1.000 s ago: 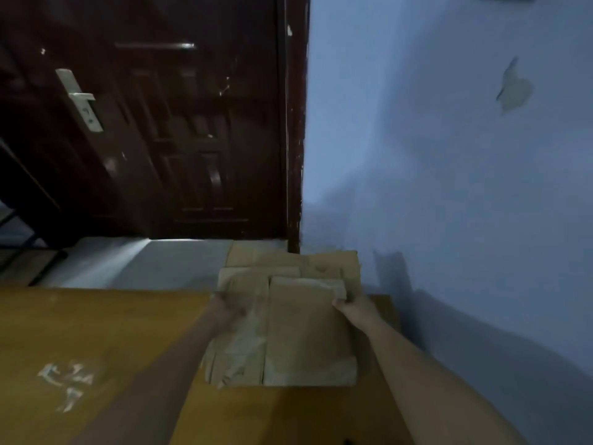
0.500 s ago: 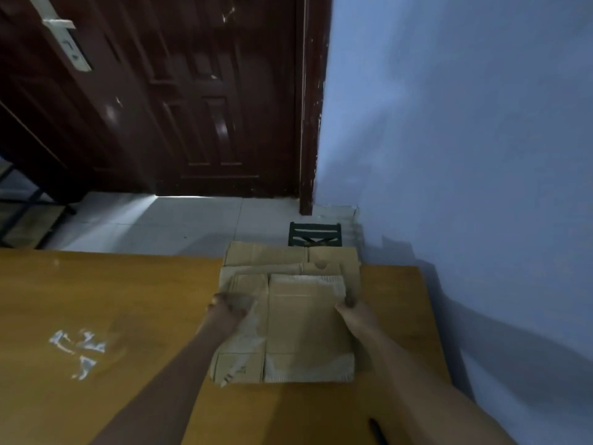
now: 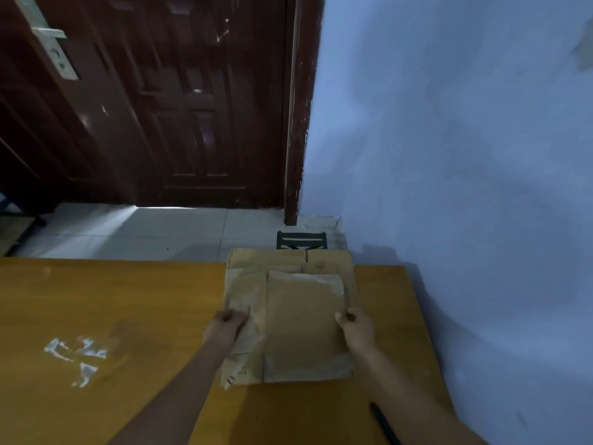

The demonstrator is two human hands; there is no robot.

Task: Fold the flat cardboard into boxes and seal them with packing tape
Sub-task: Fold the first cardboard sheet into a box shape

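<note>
Only the head view. Flat cardboard stack (image 3: 301,329) sits centre-right of frame, lying on the yellow-brown bench (image 3: 128,303), near its far right corner. Several brown sheets, offset: top sheet toward the lower part, lower sheets poking out at the top, far edge reaching past the bench edge. Top sheet shows a vertical crease left of centre and dark print at its lower left corner.

Left hand (image 3: 226,327): grip closed on the left edge of the stack, fingers curled round it, forearm entering from lower centre of frame. Right hand (image 3: 356,326): grip closed on the right edge, thumb on top, forearm entering from lower right. Both hands at about the same height on the stack, mid-length of the top sheet.

Whitish scuff marks (image 3: 75,356) on the bench, lower left of frame, well apart from the stack. Thin dark stick-like object (image 3: 383,422) on the bench at lower right, just beside the right forearm; cannot tell what it is.

Past the bench: pale tiled floor (image 3: 144,229), dark wooden door (image 3: 179,101) filling upper left with a metal handle plate (image 3: 51,43) at its top left. Blue wall (image 3: 449,155) takes the right half. Black frame-like object (image 3: 301,240) stands on the floor just behind the stack's far edge, beside the wall.
</note>
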